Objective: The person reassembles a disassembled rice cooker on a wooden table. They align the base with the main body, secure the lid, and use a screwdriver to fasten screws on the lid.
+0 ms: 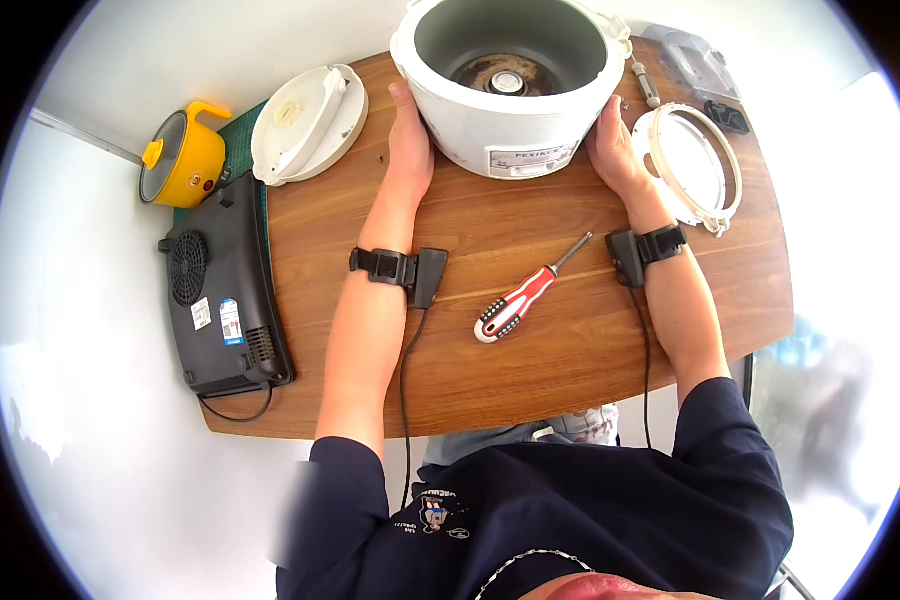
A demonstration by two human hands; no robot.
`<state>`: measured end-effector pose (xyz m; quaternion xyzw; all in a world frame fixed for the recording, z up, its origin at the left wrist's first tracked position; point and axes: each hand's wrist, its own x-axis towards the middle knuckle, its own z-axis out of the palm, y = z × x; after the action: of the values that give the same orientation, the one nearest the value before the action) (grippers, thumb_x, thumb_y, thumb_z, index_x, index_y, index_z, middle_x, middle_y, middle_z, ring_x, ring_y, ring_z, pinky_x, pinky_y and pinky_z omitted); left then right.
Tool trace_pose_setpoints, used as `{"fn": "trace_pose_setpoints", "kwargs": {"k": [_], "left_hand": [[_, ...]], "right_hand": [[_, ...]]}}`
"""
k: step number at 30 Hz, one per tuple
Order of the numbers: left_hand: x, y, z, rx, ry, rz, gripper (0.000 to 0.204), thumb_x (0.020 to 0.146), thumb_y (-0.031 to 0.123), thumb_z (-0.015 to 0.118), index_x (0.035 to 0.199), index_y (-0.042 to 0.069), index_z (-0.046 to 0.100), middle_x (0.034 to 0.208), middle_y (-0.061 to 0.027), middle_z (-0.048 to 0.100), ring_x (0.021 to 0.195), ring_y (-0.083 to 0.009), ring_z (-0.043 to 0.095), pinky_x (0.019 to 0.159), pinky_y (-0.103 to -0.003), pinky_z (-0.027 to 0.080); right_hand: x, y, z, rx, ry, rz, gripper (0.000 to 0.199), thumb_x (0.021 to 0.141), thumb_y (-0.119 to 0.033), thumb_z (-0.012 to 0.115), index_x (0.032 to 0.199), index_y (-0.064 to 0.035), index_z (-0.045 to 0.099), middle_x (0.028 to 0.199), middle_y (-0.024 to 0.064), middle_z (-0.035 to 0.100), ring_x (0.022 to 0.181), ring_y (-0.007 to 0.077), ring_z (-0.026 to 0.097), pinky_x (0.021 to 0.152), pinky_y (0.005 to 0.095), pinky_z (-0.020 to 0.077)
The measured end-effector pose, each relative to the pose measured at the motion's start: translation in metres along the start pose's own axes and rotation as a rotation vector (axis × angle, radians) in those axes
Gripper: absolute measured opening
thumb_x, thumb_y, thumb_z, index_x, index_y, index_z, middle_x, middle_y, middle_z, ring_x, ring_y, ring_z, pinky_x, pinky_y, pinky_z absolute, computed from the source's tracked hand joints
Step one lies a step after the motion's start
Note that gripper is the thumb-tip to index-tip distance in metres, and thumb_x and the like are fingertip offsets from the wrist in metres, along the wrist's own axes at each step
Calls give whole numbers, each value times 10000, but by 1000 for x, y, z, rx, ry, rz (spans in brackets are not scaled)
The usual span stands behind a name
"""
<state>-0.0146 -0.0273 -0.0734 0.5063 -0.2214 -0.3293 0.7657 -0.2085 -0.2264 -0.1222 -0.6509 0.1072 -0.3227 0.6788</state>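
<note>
A white rice cooker body stands upright at the far edge of the table, its grey inside open at the top. At its bottom is a brown-stained heating plate with a round silver sensor in the middle. My left hand presses against the cooker's left side, and my right hand presses on its right side, gripping it between them. Between my forearms lies a screwdriver with a red and white handle, its tip pointing to the far right.
White lid parts lie far left. A yellow pot and an upturned black induction cooker stand by the left edge. Beside my right hand are a white ring frame, a small tool and a clear plastic piece. Cables hang from both wrist straps.
</note>
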Motion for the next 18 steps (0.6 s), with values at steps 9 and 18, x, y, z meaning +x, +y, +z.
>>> {"fn": "trace_pose_setpoints", "kwargs": {"k": [9,18], "left_hand": [[-3,3,-2,-13,-83,6,830,1069,667,213,1615,44,269,1681,-118,280,1540,-258,263,1283,-408,178],[-8,3,7,80,-191,181,720,1122,542,220,1614,16,256,1593,-122,413,1462,-232,383,1240,-388,272]], "right_hand": [[-6,-11,6,43,-52,14,720,1120,-540,263,1638,-46,182,1680,116,270,1547,243,229,1271,386,164],[-3,17,-18,-158,5,-2,715,1121,-542,241,1626,-37,236,1638,113,357,1517,240,298,1257,372,206]]}}
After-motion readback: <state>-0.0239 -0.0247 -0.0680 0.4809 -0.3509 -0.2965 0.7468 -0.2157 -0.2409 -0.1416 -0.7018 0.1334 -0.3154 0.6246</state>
